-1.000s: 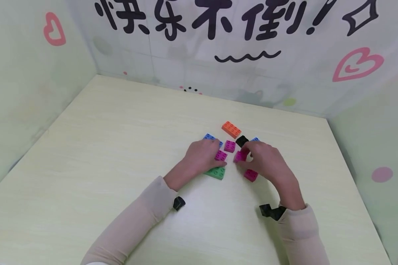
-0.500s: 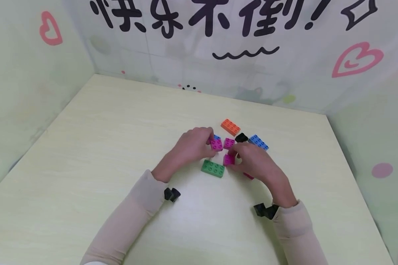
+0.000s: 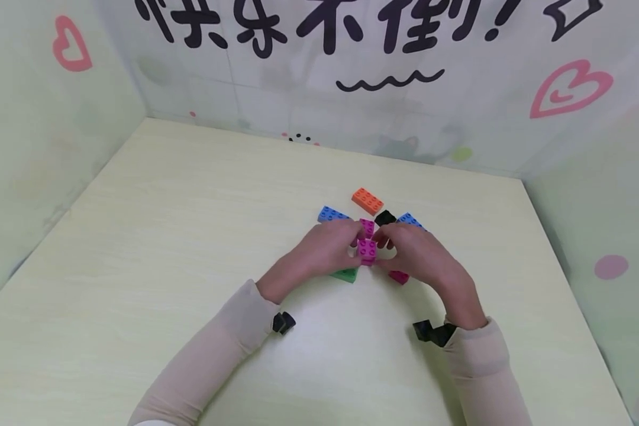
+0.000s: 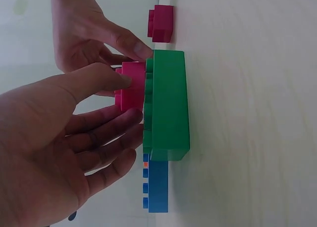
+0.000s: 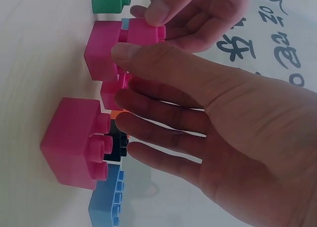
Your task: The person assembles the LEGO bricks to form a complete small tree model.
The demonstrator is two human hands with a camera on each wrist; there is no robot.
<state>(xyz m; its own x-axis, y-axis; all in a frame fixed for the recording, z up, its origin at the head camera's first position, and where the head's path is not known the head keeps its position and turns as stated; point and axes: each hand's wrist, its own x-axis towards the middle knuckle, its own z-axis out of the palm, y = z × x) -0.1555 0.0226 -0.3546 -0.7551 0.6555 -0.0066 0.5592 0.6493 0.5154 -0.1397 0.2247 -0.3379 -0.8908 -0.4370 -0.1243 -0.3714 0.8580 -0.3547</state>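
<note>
Thumb and fingers of my left hand (image 3: 327, 245) pinch a pink building brick (image 3: 367, 248), studs up. Directly below it, a second pink brick (image 5: 101, 49) sits on the table between the thumb and fingers of my right hand (image 3: 423, 251). The right wrist view shows a narrow gap with studs between these two bricks. Behind them stands another pink brick (image 3: 368, 227). A green brick (image 4: 169, 106) lies close to my left hand, partly covered in the head view. A darker pink brick (image 5: 74, 143) lies beside my right hand.
Blue bricks lie on both sides, one at the left (image 3: 332, 213) and one at the right (image 3: 410, 220), each partly behind a hand. A black brick (image 3: 386, 218) and an orange brick (image 3: 367, 201) are farther back. Printed walls enclose the table (image 3: 191, 195).
My left hand lifted its pink brick and carried it right, over the other pink brick. My right hand slid that lower brick leftward from near the darker pink one.
</note>
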